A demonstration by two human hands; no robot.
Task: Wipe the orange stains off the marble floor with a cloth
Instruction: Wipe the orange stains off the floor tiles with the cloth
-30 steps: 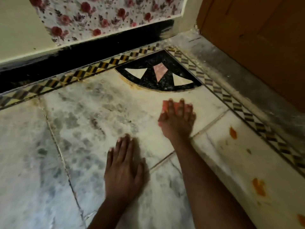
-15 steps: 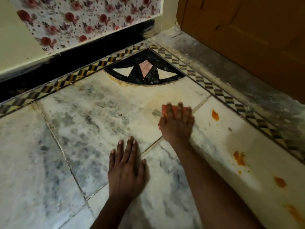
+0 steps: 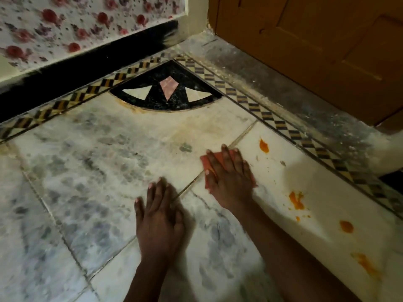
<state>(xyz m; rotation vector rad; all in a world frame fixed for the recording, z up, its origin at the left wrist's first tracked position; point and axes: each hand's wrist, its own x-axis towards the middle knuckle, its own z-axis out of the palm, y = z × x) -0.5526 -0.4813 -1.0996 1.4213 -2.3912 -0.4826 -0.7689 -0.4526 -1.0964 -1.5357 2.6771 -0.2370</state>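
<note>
Head view, one entry. Marble floor (image 3: 91,171): pale slabs with grey mottling, joined by thin seams, lit brighter on the right. Right hand (image 3: 231,177): laid flat, fingers straight and spread, pressing down on the cloth (image 3: 206,163); nothing is curled round it. Cloth: orange-pink, folded small, lying on the floor under the right palm and fingers, its edges showing at the left side of the hand and between the fingers, on the seam between two slabs. Left hand (image 3: 158,216): flat on the floor, fingers straight and close together, holding nothing, set nearer the camera and to the left of the right hand, apart from it. Orange stains, all on the bright slab to the right of the cloth: a small drop (image 3: 263,146) near the right hand's fingertips; a smeared patch (image 3: 296,200) with specks beside it; a round spot (image 3: 346,226); a long streak (image 3: 366,263) toward the lower right edge. None touches the cloth. Faint yellowish smear (image 3: 196,127) on the slab beyond the right hand. Black corner inlay (image 3: 168,101) with pale and pink triangles. Checkered border strip (image 3: 281,125) along two sides. Black skirting (image 3: 87,70) under floral wallpaper (image 3: 76,25). Brown wooden door (image 3: 316,44), upper right, above a grey dusty threshold (image 3: 283,83).
</note>
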